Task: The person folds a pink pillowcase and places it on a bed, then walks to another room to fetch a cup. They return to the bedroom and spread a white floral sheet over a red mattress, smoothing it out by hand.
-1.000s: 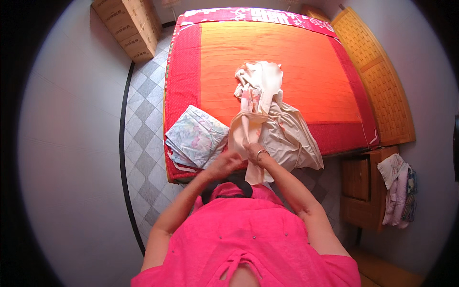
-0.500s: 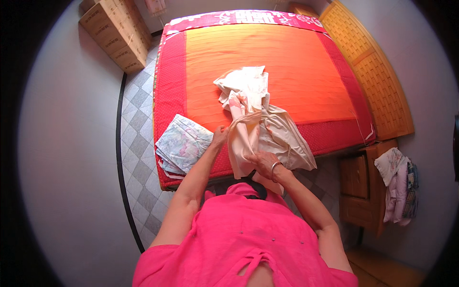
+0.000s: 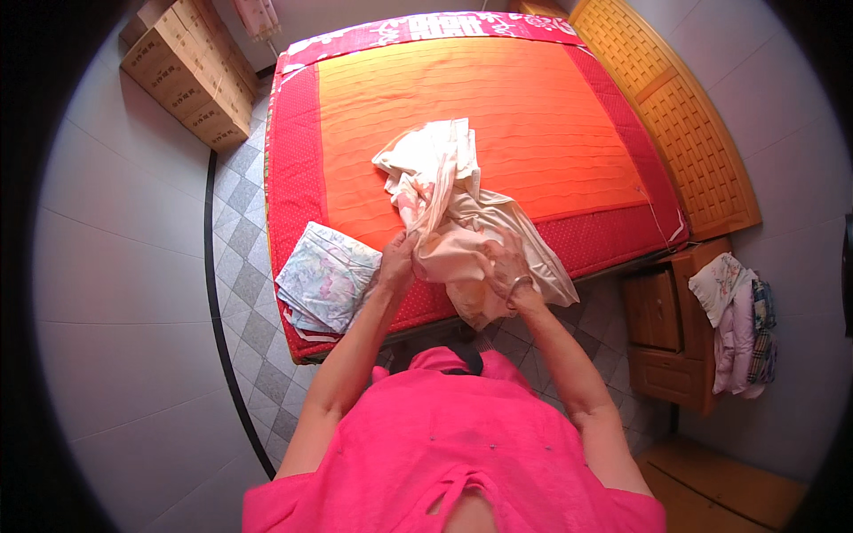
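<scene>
A crumpled cream cloth [image 3: 462, 222] with pinkish patches, perhaps a sheet or cover, spreads over the near part of the bed and hangs past its front edge. My left hand [image 3: 399, 256] is closed on the cloth's left edge. On its right side my right hand [image 3: 509, 265], with a bracelet at the wrist, bends its fingers into the fabric and seems to grip it; folds hide some fingertips. A folded pale floral cloth [image 3: 327, 277] lies left of my left hand, at the bed's near left corner.
The bed [image 3: 498, 98] has an orange cover with red borders. At its right stands a woven-pattern wooden headboard [image 3: 702, 133]. A wooden nightstand [image 3: 653, 311] holds draped folded cloths [image 3: 736, 333]. Cardboard boxes [image 3: 191, 80] are stacked at the far left, beside the tiled floor [image 3: 253, 306].
My right hand has moved up and slightly right, raising the near part of the cream cloth. My left hand now grips the cloth's left edge. The whole view has shifted slightly.
</scene>
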A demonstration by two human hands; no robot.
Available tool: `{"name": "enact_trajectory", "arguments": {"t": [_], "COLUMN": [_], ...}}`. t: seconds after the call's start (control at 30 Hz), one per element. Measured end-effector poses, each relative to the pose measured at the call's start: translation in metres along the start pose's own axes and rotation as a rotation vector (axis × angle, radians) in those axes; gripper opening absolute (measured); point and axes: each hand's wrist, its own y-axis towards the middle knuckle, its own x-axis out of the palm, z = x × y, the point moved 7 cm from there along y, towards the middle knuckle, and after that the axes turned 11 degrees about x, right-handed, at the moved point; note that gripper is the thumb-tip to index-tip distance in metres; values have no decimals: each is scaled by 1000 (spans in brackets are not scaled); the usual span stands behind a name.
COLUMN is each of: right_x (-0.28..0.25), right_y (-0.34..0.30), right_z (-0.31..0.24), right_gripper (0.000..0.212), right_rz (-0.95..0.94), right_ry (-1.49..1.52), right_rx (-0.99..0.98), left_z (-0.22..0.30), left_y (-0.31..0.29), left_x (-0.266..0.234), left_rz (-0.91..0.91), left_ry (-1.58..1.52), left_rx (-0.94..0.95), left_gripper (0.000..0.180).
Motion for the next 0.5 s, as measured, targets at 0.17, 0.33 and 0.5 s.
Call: {"name": "enact_trajectory", "arguments": {"t": [0.17, 0.33, 0.5], "right_x": [46, 92, 95], "right_y": [14, -21, -21], "right_z": [-68, -49, 24], "right_gripper": [35, 29, 12], "right_rz": [-701, -539, -186], "right_ry": [624, 1255, 1773], "right_rx": [477, 800, 1060], "left_z": [1, 23, 93], "left_y": [-39, -49, -13], "left_x": [-28, -31, -140], "left_rz": [-160, 7, 226], "left_ry": [151, 34, -227], "left_rx": [-86, -24, 225], "left_gripper": [20, 15, 15]}}
